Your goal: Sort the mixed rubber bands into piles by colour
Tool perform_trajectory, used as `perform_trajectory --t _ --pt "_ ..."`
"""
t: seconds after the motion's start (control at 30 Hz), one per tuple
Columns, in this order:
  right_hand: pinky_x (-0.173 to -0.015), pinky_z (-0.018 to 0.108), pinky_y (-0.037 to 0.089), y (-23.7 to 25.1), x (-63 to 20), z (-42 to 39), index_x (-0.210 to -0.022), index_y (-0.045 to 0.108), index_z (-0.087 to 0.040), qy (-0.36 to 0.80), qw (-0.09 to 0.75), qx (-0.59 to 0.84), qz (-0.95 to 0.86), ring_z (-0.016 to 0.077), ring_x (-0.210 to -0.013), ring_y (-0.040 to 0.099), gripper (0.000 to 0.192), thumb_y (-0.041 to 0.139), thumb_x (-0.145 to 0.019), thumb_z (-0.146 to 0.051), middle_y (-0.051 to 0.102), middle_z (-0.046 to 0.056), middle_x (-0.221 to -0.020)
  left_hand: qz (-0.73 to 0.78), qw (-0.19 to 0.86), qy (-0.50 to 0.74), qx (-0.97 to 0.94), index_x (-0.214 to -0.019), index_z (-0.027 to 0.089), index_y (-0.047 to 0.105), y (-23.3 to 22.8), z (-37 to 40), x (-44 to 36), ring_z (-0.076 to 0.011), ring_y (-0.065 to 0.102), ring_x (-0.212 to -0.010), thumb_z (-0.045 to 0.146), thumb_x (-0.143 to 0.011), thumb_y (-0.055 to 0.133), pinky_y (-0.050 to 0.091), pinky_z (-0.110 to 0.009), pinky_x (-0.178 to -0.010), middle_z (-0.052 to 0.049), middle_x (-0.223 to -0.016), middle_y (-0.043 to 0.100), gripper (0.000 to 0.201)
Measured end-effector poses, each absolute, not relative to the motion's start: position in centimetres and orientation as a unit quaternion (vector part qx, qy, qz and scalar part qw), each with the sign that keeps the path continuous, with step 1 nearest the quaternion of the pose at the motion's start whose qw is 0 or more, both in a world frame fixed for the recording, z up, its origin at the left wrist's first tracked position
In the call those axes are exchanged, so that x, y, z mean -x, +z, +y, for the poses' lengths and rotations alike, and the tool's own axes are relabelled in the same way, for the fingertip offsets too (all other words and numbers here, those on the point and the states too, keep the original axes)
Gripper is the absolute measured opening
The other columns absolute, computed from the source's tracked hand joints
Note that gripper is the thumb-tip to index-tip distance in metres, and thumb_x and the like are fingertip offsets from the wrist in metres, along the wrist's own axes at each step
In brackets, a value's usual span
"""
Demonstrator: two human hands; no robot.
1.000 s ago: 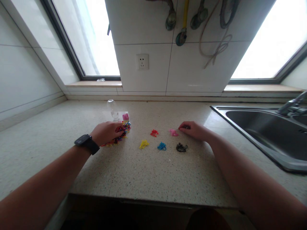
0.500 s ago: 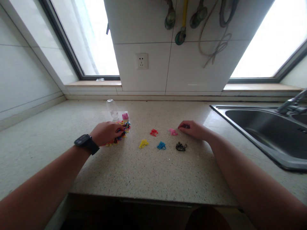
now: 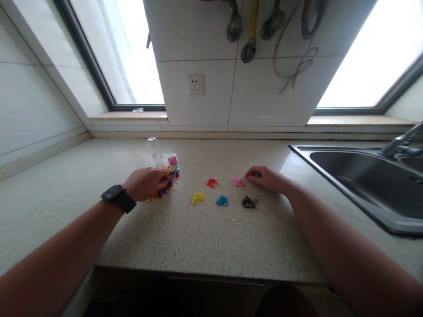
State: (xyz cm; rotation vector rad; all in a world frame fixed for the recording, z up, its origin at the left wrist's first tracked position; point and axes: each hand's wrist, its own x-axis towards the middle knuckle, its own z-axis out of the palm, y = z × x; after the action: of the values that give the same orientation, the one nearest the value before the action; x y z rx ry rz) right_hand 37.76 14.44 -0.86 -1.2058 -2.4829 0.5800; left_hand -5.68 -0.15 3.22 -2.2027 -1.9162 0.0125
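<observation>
Nothing moved: your left hand fingers pinch into mixed multicoloured elastic-band pile; light, springy—pinch single loops. Right hand curled beside small pink bands, grip unclear.

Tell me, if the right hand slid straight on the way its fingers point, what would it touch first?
Most likely the pink pile: the right hand points leftward along the counter, fingertips just short of it. The red pile lies beyond.

Speckled stone counter; brushed steel sink.

Sink right of band piles
</observation>
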Motion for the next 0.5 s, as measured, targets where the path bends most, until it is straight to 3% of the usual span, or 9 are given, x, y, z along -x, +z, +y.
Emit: perform_trajectory --t 0.23,0.5 --pt "-0.076 0.031 0.047 -0.6 -37.7 14.2 -0.103 0.072 -0.02 0.189 0.153 0.431 -0.869 0.0194 -0.085 0.064 0.026 0.058 -0.089 -0.037 0.072 0.007 -0.097 -0.653 0.115 -0.036 0.748 -0.092 0.022 0.067 3.4 -0.4 5.3 -0.0174 0.056 -0.063 0.048 -0.093 0.045 0.024 -0.028 -0.056 -0.005 -0.075 0.065 0.034" --pt "-0.075 0.031 0.047 -0.3 -37.6 13.9 -0.103 0.071 -0.02 0.185 0.152 0.429 -0.871 0.019 -0.084 0.064 0.025 0.057 -0.089 -0.036 0.071 0.007 -0.097 -0.625 0.0 -0.134 0.769 -0.092 0.019 0.067 4.0 -0.6 4.0 -0.0119 0.051 -0.061 0.045 -0.092 0.052 0.032 -0.026 -0.06 -0.001 -0.072 0.062 0.03"
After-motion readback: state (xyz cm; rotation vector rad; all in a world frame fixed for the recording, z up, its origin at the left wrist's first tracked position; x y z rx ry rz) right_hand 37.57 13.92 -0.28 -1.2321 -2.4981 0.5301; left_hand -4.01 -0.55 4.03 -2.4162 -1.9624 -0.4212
